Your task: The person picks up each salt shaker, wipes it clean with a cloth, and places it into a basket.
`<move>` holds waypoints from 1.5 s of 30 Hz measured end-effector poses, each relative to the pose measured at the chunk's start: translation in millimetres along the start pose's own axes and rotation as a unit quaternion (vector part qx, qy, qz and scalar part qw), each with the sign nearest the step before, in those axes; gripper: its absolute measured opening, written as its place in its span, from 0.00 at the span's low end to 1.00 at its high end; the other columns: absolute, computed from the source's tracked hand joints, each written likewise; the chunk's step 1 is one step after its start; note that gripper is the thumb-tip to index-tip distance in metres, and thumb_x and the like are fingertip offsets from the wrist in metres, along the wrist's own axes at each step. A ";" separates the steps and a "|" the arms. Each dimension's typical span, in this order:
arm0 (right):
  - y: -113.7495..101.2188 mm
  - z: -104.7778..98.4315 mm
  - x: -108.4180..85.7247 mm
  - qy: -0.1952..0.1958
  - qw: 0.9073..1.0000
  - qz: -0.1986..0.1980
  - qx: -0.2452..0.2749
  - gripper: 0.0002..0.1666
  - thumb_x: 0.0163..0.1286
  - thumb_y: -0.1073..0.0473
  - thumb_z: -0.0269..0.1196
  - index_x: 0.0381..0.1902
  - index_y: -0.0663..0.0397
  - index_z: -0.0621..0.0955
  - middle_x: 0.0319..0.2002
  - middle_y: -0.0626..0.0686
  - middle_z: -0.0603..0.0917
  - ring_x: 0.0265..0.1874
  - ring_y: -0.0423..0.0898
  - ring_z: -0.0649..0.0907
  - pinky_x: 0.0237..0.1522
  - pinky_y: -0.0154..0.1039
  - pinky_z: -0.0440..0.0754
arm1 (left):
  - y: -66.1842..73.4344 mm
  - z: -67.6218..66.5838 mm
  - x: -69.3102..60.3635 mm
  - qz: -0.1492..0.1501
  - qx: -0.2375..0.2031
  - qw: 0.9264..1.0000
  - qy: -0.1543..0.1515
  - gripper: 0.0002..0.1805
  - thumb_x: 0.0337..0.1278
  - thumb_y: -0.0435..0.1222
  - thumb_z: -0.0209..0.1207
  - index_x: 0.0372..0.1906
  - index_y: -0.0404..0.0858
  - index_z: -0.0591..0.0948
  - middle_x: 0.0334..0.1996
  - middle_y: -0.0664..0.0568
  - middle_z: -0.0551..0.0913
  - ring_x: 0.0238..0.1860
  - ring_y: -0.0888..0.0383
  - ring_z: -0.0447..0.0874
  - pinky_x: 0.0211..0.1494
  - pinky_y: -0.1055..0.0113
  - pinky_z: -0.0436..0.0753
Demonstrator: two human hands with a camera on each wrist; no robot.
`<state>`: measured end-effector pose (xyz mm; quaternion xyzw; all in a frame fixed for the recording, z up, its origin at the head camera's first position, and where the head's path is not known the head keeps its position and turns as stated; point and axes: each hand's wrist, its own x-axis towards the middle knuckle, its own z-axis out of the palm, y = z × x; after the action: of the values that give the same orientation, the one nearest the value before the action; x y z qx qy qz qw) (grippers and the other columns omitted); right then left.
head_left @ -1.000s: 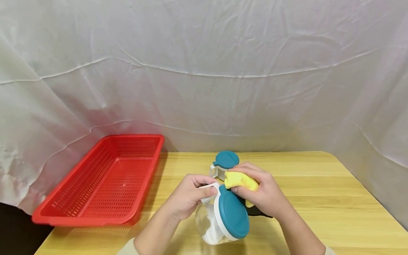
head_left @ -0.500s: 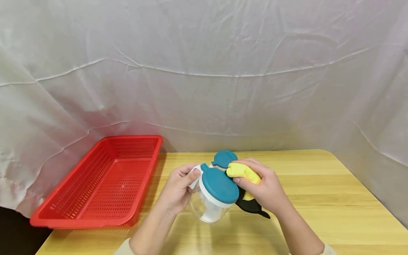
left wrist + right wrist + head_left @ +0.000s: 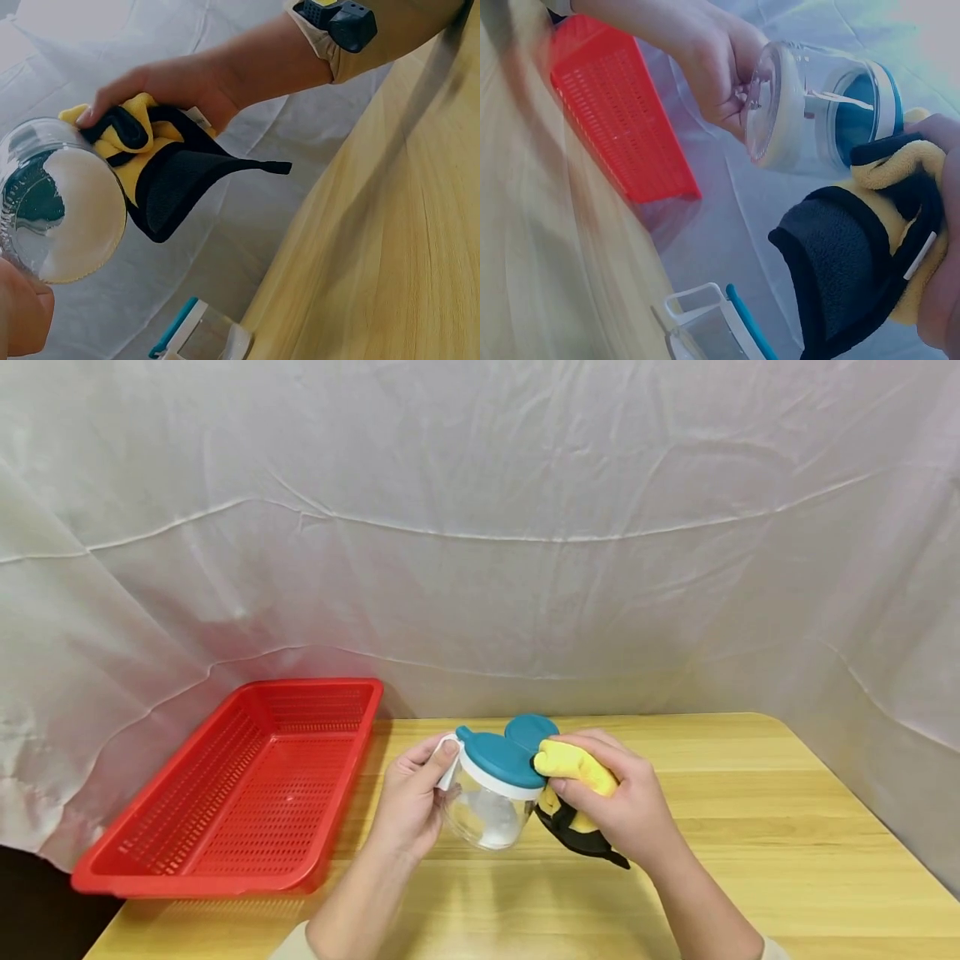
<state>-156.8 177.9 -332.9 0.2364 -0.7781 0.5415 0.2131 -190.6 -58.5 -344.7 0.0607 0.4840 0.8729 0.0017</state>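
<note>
My left hand (image 3: 412, 793) grips the white handle of a clear jar (image 3: 487, 814) with a teal lid (image 3: 498, 758), holding it above the table. Something white shows through the jar's wall; I cannot tell what it is. Bunched in my right hand (image 3: 626, 793) is a yellow and black cloth (image 3: 573, 768), at the right side of the jar's lid and rim. The cloth's dark flap (image 3: 840, 262) hangs down below the fingers in the right wrist view. A second, smaller jar (image 3: 206, 334) with a teal lid stands on the table behind, mostly hidden in the head view.
A red perforated basket (image 3: 322, 827) occupies the left side of the wooden table (image 3: 750, 827). Behind the table hangs a pale, creased fabric sheet (image 3: 480, 593), which also runs along both sides.
The held jar has moved up and left and turned more upright, so its lid now overlaps the smaller jar. My right hand stays nearly in place with the cloth.
</note>
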 end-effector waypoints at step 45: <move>-17.4 50.8 -5.2 0.079 0.871 -0.411 -0.257 0.15 0.73 0.50 0.58 0.45 0.51 0.87 0.42 0.56 0.85 0.32 0.51 0.85 0.31 0.44 0.86 | -13.1 10.7 -8.0 0.229 0.143 0.946 0.179 0.15 0.53 0.31 0.70 0.45 0.28 0.85 0.34 0.51 0.86 0.35 0.59 0.81 0.37 0.73 0.83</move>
<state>-146.1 125.5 -339.4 0.4278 -0.7032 0.2029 0.5305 -182.2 -43.0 -351.0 0.0121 0.5693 0.7678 -0.2936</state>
